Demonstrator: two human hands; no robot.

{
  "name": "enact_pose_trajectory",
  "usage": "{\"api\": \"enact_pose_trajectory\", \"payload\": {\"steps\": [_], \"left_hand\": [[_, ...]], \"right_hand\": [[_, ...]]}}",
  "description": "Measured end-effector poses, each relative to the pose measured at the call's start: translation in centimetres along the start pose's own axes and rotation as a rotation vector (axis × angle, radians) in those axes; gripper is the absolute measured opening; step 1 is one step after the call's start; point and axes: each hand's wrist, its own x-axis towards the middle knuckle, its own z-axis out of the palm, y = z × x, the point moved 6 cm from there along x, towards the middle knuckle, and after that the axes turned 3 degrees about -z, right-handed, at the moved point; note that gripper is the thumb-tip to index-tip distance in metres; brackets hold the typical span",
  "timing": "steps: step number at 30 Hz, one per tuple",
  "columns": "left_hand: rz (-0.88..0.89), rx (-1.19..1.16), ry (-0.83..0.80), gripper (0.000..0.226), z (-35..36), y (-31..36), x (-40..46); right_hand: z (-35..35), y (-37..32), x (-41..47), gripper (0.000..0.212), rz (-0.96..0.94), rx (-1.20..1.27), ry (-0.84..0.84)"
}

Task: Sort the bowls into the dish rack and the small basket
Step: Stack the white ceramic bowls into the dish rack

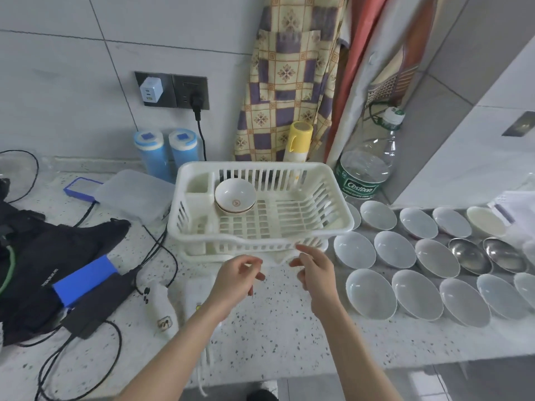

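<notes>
One stack of small bowls sits in the white dish rack beside its cutlery cup; the rest, white bowls and two steel bowls, lie in rows along the worktop's right side. Both hands, left hand and right hand, hover empty with fingers loosely curled at the rack's front rim. Risk: the crowded bowls nearly touch, so lifting one carelessly could knock a neighbour off the front edge.

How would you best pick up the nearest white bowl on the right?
Probably by the rim of that bowl, from above with the right hand: it sits upright and open, its left edge clear of its neighbours, so a thumb inside and fingers outside can pinch it.
</notes>
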Motion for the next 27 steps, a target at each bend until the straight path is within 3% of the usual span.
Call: {"api": "enact_pose_trajectory", "payload": {"steps": [6,12,15,19,24,27], "left_hand": [[-0.103,0.070,-0.180,0.014,7.2,-4.1,-1.7],[-0.184,0.137,-0.292,0.018,14.0,-5.3,-2.3],[-0.270,0.143,-0.307,0.024,17.4,-5.1,-1.9],[-0.408,0.061,-0.242,0.022,21.9,-4.6,-1.3],[-0.489,-0.070,-0.110,0.016,26.2,-5.0,-0.9],[-0.532,-0.098,-0.043,0.018,27.4,-5.5,-1.1]], "right_hand": [[-8.1,4.2,-2.6,0.022,0.109,0.037,0.233],[-16.2,7.9,-2.2,0.009,0.283,0.272,0.454],[-18.8,9.8,-1.3,0.022,0.368,0.359,0.428],[-22.7,11.9,-0.4,0.039,0.472,0.300,0.327],[-27.5,13.2,0.9,0.040,0.559,0.177,0.280],[-29.2,13.0,1.5,0.029,0.567,0.161,0.248]]}}
